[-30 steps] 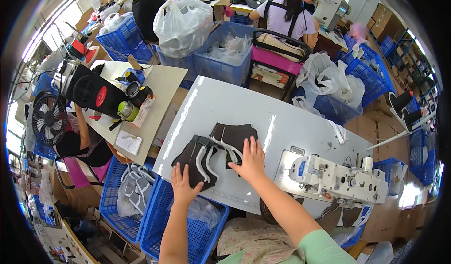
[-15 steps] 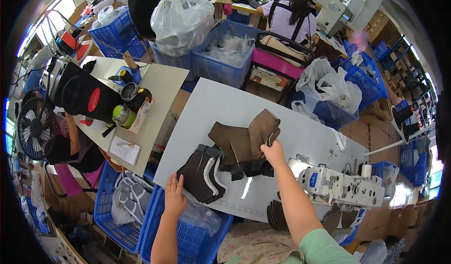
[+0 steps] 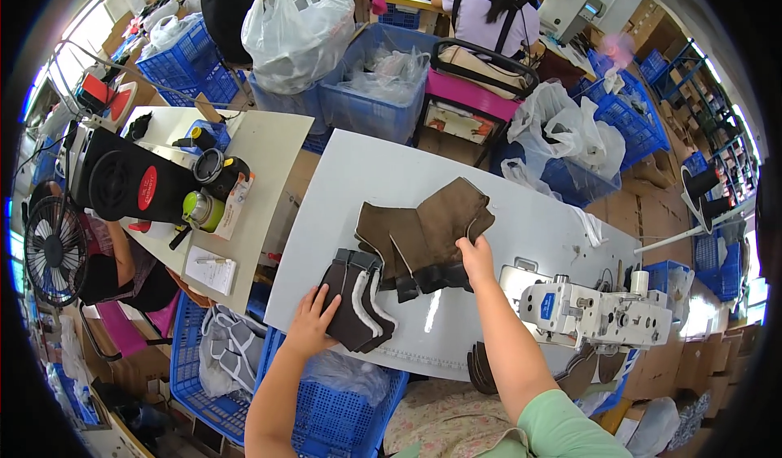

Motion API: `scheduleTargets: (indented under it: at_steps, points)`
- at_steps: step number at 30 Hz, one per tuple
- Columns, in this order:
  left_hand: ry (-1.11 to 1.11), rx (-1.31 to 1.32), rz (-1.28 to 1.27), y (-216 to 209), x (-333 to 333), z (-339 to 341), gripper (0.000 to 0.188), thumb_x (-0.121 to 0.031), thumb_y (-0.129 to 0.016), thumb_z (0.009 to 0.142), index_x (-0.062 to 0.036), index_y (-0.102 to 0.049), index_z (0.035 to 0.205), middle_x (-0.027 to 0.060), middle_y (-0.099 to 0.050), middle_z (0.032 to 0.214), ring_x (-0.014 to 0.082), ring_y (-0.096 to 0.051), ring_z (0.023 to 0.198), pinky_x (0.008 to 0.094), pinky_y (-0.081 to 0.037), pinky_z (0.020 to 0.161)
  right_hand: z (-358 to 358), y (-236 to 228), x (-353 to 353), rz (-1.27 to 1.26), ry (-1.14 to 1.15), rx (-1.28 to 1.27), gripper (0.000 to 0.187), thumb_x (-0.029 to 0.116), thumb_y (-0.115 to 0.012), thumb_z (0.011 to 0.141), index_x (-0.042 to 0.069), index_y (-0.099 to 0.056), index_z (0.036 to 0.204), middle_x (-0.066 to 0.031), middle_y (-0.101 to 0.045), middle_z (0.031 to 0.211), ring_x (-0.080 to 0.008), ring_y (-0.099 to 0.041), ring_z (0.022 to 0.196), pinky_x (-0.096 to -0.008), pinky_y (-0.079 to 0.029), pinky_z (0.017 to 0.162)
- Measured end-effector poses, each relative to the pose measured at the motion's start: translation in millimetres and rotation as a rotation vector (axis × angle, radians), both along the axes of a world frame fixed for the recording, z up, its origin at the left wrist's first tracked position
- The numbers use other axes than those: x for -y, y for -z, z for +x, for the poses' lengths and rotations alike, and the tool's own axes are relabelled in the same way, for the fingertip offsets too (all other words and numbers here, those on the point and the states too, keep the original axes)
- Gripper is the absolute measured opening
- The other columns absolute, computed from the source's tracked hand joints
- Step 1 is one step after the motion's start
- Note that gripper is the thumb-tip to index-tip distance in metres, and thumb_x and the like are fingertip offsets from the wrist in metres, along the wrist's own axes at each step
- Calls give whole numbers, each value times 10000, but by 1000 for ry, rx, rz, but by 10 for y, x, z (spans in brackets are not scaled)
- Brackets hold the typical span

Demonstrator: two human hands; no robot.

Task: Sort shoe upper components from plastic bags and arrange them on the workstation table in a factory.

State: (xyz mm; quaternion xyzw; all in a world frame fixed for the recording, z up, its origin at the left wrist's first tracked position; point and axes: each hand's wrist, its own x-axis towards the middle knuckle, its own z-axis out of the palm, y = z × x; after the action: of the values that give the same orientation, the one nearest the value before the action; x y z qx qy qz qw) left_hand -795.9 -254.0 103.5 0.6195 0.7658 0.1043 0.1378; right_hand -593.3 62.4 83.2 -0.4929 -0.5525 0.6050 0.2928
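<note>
My left hand (image 3: 314, 318) rests flat on a stack of dark shoe-upper pieces with white stripes (image 3: 358, 303) at the near left edge of the grey worktable (image 3: 366, 177). My right hand (image 3: 476, 258) grips the edge of a brown suede piece (image 3: 444, 218) that lies spread over other brown pieces (image 3: 383, 234) in the middle of the table. A white sewing machine (image 3: 599, 315) stands just right of my right forearm.
Blue crates (image 3: 326, 405) with parts sit below the table's near edge. A beige side table (image 3: 252, 153) at left holds cups and a black machine. Blue bins and plastic bags (image 3: 297, 22) crowd the far side, where other people sit working.
My right hand has pulled brown pieces off the striped stack and spread them toward the table's middle. My left hand moved up onto the striped stack and now holds it down.
</note>
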Motion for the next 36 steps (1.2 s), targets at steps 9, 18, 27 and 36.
scheduleTargets:
  at_steps: [9, 18, 27, 36]
  points:
    - [-11, 26, 60, 118, -78, -137, 842, -156, -793, 552, -124, -430, 1311, 153, -391, 1359, 348, -419, 1207, 434, -381, 972, 64, 37, -49, -73, 38, 16, 272, 106, -547, 776, -24, -569, 1014, -61, -618, 936, -142, -558, 849, -279, -437, 773]
    - [-596, 600, 237, 407, -23, 47, 425, -63, -643, 743, -8, -540, 1151, 185, -600, 1090, 346, -576, 1015, 385, -439, 876, 120, 46, -71, -49, 59, 32, 263, 114, -547, 781, -19, -571, 1007, -61, -618, 934, -146, -559, 851, -282, -434, 780]
    - [-756, 952, 275, 677, 348, -171, 439, -94, -678, 771, -24, -542, 1182, 92, -599, 1084, 222, -555, 993, 335, -444, 840, 71, 95, -1, -96, 61, 0, 244, 114, -546, 792, -14, -571, 999, -58, -615, 933, -136, -551, 855, -278, -430, 787]
    - [-814, 881, 78, 158, 119, -121, 402, -222, -605, 852, -9, -544, 1188, 96, -590, 1134, 237, -536, 1030, 318, -394, 922, 71, -5, 10, -105, 95, -28, 293, 157, -561, 772, -32, -583, 995, -89, -632, 929, -170, -567, 863, -303, -431, 790]
